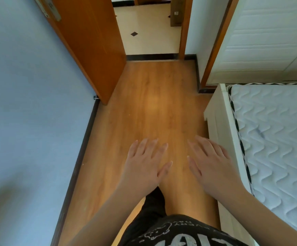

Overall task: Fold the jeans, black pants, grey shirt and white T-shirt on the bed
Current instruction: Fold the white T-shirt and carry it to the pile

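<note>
We hold left hand [145, 163] and right hand [210, 161] flat, fingers spread, empty, apart above floor [154, 103]; no clothes in view; bed [275, 132] at right, bare where visible; we likely turn there, find garments before folding

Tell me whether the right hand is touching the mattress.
Apart. The head view shows the right hand held over the wooden floor, with the white bed frame between it and the mattress.

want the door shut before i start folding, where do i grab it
Grip the door at its free edge, by the metal lock fitting up high; that fitting is partly cropped, so its shape is unclear. The door stands swung open near the blue wall, so come from the room-facing side with the left hand, probably the nearer one.
</note>
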### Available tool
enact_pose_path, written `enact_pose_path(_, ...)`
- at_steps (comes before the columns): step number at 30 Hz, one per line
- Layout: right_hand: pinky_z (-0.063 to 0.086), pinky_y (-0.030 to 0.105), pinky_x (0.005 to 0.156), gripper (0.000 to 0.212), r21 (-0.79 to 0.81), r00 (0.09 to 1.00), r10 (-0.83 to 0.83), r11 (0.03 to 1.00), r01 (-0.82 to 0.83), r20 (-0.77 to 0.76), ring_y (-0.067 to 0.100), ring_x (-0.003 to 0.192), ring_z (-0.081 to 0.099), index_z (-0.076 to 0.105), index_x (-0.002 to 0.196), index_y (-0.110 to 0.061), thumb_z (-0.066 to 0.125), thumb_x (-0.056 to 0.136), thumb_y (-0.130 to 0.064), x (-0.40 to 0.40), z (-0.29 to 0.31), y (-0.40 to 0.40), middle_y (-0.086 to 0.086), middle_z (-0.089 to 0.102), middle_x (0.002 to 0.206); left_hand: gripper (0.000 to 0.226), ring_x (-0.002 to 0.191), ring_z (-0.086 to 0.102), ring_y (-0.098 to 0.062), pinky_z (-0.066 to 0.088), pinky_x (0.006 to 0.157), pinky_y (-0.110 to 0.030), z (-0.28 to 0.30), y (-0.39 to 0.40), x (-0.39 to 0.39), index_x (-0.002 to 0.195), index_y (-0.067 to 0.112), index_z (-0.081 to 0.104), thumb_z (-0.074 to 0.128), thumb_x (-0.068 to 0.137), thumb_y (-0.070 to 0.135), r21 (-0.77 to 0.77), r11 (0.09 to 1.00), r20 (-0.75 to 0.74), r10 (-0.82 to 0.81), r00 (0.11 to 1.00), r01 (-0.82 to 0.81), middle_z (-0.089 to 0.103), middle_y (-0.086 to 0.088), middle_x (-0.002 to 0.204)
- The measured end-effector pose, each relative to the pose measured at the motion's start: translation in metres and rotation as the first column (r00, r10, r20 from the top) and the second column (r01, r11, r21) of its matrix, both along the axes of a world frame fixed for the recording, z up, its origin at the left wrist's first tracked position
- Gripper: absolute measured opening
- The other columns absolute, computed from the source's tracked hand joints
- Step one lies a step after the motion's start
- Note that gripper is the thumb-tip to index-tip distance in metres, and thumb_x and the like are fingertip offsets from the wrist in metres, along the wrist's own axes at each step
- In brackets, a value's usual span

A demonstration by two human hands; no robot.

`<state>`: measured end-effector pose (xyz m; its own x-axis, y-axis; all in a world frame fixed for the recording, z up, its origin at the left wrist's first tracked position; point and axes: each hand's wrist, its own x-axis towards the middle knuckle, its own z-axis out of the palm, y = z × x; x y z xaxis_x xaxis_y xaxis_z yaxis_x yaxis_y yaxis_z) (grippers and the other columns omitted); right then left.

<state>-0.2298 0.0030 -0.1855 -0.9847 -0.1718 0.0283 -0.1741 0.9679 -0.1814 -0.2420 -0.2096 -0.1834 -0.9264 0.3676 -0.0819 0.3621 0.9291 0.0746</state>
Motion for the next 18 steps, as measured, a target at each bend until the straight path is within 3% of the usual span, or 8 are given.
enact_pose_path(6,0.043,0.042,0.101,0.051,0.009,1.0,0.014,1.0,-0.014,-0.015,0.026,0.122,0.053,0.052,0.135,-0.018,0.028,0.098,-0.044,-0.123,0.0,-0.029,0.006,0.054,0.135,0.06,0.142,0.033,-0.026,0.027,0.115,-0.05,0.007,-0.031,-0.123,0.145,0.028,0.041,0.017,0.099,0.059,0.003,1.0,0.001,-0.012,1.0,0.012,0.043,-0.001,0.149)
enact_pose_path(10,0.043,0.042,0.102,0.048,0.016,0.999,-0.032,0.999,0.032,-0.026,0.024,0.126,0.049,0.046,0.138,-0.021,0.029,0.1,-0.046,-0.193,0.003,-0.036,0.005,0.044,0.142,0.058,0.142,0.033,-0.026,0.027,0.115,-0.05,0.013,-0.041,-0.205,0.146,0.031,0.038,0.017,0.1,0.059,-0.034,0.994,0.022,-0.106,0.994,0.106,0.043,0.0,0.15)
enact_pose_path(18,0.044,0.043,0.101,0.046,0.0,0.985,-0.153,0.988,0.153,-0.079,0.024,0.127,0.05,0.052,0.132,-0.021,0.031,0.098,-0.044,-0.305,0.004,0.003,0.004,0.049,0.141,0.059,0.141,0.035,-0.025,0.028,0.115,-0.049,0.016,0.013,-0.35,0.146,0.03,0.039,0.018,0.1,0.06,-0.042,0.971,0.008,-0.237,0.972,0.237,0.045,0.0,0.148)
